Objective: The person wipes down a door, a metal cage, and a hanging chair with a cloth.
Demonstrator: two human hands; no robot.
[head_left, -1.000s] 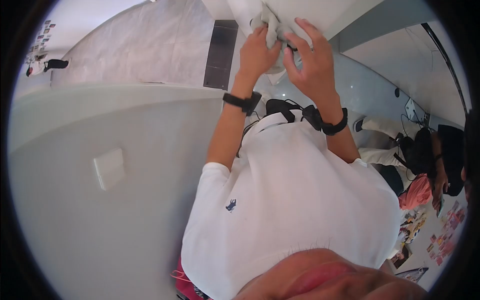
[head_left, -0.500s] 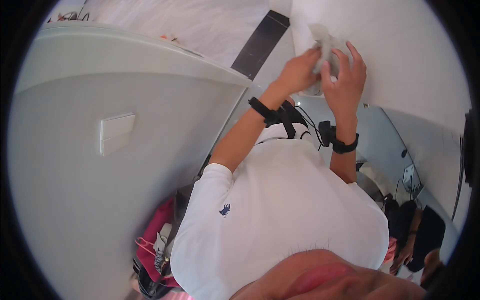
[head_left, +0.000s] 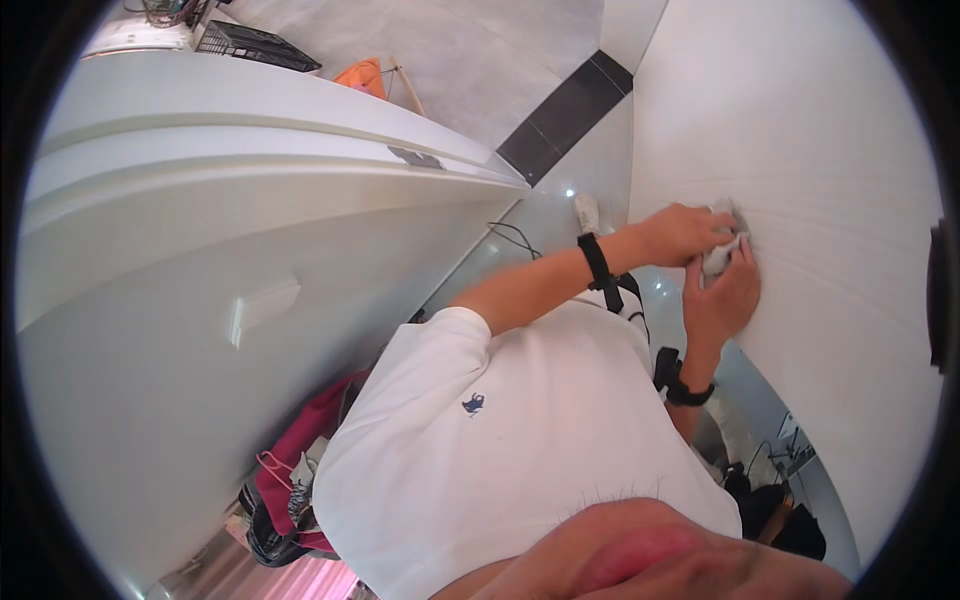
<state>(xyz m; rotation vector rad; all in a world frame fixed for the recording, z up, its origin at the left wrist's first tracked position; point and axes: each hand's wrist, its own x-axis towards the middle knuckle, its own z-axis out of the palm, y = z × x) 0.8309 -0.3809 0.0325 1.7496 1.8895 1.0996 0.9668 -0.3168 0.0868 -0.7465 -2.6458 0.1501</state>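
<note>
One grey cloth lies between left hand and right hand (equally near, long axis indistinct), each grip closed on it.

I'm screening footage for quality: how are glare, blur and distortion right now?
Head view, overall: black corners, fisheye bowing in the pale panel; bright glints on the floor; the switch plate smeared and faint. Head view, further right: left hand and right hand distinguishable, the greyish cloth soft in detail.
</note>
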